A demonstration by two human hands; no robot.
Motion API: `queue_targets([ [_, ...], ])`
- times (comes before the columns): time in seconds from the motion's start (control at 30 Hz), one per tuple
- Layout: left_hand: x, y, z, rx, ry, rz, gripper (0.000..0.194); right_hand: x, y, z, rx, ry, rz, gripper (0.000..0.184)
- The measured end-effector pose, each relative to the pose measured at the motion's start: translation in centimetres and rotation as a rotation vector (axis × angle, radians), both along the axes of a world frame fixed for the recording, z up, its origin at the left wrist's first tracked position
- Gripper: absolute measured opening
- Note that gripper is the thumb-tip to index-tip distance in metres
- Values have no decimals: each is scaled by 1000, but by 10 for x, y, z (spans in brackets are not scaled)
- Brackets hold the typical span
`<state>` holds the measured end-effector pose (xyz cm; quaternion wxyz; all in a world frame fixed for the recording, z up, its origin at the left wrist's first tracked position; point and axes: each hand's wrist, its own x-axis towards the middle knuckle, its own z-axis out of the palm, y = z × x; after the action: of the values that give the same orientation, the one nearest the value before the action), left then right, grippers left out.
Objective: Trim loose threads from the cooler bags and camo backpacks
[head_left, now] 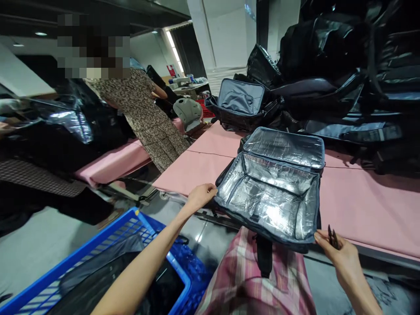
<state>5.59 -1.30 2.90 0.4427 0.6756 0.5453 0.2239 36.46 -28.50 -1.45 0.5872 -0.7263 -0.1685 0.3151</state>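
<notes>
Silver foil (262, 199) lines your open cooler bag (229, 209), overhanging the pink table (370, 214). Your left hand (201, 196) and right hand (343, 254) pinch its front corners; careful, those right-hand thread snips (332, 236) could nick the foil if that wrist rolls inward.

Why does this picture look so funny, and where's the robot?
There isn't a robot! A person wears a camera on their head, pointing forward and down, so you see what's before them. It's squeezed a bit flat.

Those two bare hands are theirs. The left hand grips one corner of an open bag, shiny silver inside. The right hand is at the near right corner and also holds a small dark tool. I can't tell exactly what it is.

The bag sticks out past the edge of a pink table, where more dark bags are piled. A blue basket is at lower left.
</notes>
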Motion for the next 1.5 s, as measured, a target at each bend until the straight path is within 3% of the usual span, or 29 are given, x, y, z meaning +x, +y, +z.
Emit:
queue_targets([
  [0.1,9,8,6,68,51,-31,8,3,-3,-1,-50,-22,-15,39],
  [0.33,8,16,-5,-205,-90,-49,18,7,-5,-8,-61,-76,-3,36],
  [0.5,3,18,-11,-230,-137,-38,20,7,-5,-4,-55,-205,32,31],
  [0.6,1,13,-11,-186,-115,-22,19,6,-7,-1,-82,-203,32,33],
  [0.63,1,8,-9,-119,-79,-14,18,6,-7,1,-88,-190,22,34],
  [0.7,2,-5,-5,163,35,-15,20,6,-5,3,-90,-167,-1,33],
  [0.77,7,-21,0,523,168,-139,26,8,-2,5,-77,-152,-10,32],
  [0.83,16,-37,4,696,279,-402,29,10,3,7,-65,-148,-9,31],
  [0.93,27,-57,3,579,429,-769,21,13,3,9,-57,-187,-13,29],
  [1.07,20,-83,-15,519,436,-1065,9,17,-22,5,-93,-219,-33,29],
  [1.13,10,-94,-29,572,469,-1128,5,16,-41,0,-151,-217,-39,31],
  [1.3,-9,-104,-50,625,679,-1017,13,12,-66,-12,-200,-186,12,30],
  [1.5,7,-102,-30,442,721,-1249,15,10,-69,-12,-209,-244,2,29],
])
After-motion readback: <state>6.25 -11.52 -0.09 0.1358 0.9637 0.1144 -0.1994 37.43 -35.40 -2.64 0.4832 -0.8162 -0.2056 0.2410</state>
